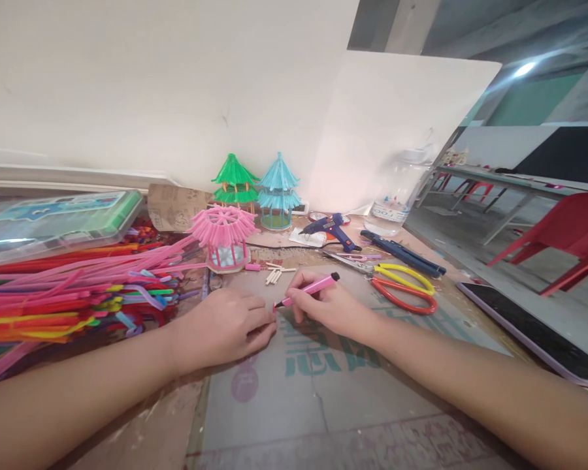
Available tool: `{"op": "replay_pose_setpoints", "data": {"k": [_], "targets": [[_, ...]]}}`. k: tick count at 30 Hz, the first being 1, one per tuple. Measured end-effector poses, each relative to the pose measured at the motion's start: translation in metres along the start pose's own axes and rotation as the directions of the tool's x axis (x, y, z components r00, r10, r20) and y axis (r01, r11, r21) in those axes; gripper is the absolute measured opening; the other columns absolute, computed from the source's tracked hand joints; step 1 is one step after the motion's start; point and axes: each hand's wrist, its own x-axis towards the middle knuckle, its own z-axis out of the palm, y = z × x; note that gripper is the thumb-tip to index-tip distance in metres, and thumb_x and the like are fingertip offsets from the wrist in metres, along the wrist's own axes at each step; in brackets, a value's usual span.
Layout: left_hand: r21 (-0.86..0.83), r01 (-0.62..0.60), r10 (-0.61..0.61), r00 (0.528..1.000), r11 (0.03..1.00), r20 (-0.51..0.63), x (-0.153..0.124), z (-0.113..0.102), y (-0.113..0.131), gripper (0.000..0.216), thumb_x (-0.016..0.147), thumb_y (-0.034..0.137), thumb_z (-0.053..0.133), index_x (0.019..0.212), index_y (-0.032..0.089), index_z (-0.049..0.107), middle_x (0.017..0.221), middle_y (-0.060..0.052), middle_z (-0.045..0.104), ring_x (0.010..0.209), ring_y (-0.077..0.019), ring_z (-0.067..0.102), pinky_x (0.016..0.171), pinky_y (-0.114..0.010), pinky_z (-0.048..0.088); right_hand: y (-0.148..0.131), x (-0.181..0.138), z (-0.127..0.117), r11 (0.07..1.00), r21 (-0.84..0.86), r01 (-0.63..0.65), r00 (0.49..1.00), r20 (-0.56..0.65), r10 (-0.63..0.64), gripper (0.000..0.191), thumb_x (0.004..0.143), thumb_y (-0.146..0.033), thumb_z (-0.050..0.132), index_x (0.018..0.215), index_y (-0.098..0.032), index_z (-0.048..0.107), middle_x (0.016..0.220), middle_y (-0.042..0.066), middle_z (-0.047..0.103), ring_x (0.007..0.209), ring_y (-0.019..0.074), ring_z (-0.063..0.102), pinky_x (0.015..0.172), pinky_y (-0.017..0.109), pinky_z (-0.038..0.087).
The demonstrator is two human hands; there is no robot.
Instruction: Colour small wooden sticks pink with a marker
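Observation:
My right hand (318,300) grips a pink marker pen (313,288), uncapped, its tip pointing down and left. That tip meets a small pink stick (274,308) pinched at the fingertips of my left hand (230,323); most of the piece is hidden by the fingers. Just beyond the hands lie several short pale wooden sticks (274,273) and a pink marker cap (253,267). A pink pipe-cleaner pavilion (223,238) stands behind my left hand. Both hands rest over a grey printed board (274,405).
Green (232,179) and blue (279,192) pavilions stand at the back. Bundled pipe cleaners (68,294) and a plastic case (59,219) lie left. A glue gun (330,228), pliers (402,251), scissors (402,287), clear plastic jar (396,192) and phone (539,333) are right.

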Motion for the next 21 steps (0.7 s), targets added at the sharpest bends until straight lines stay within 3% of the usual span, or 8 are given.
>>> {"op": "replay_pose_setpoints", "data": {"k": [6,21], "targets": [[-0.014,0.028,-0.028,1.000,1.000,0.005,0.0005,-0.0005,-0.0007,0.032,0.095,0.026,0.041,0.076,0.019,0.066,0.062,-0.001,0.062,0.056,-0.0155,0.057,0.054,-0.028,0.037,0.0008,0.0020,-0.0001,1.000,0.004,-0.017,0.999,-0.030,0.017,0.015,0.086,-0.033,0.053,0.077,-0.022,0.048,0.055,-0.006,0.055,0.046,0.0100,0.046,0.047,0.022,0.036],[-0.038,0.014,-0.015,0.999,0.999,-0.030,0.0000,0.0019,-0.0017,0.028,0.093,0.024,0.045,0.076,0.018,0.065,0.064,0.000,0.065,0.057,-0.0139,0.058,0.053,-0.027,0.036,0.0002,0.0007,-0.0005,1.000,-0.014,0.006,1.000,-0.015,-0.006,0.014,0.087,-0.030,0.052,0.077,-0.021,0.048,0.056,-0.005,0.056,0.050,0.0104,0.050,0.049,0.022,0.039]]}}
